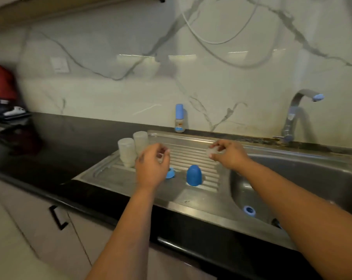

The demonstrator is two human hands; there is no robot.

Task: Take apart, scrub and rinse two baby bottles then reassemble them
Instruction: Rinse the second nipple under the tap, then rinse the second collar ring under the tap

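Two clear bottle bodies (133, 150) are parked upside down at the far left of the steel drainboard (193, 156), presumably so the rinse water runs off along the ribs. A blue cap (193, 175) is stood dome-up near the front edge for the same reason, and a blue ring (169, 173) is half hidden just beside the left hand (152, 166). Something small and clear is pinched in that hand's curled fingertips; too blurry to name. A translucent teat (213, 151) is pinched by the right hand (229, 155), held over the drainboard near the basin, so reassembly looks close. Another blue ring (249, 211) is left down in the sink basin (312, 174), probably not rinsed yet. A third, fully assembled bottle (179, 118) is stood against the wall on the tabletop (74, 138); a label is there but nothing can be read on it.
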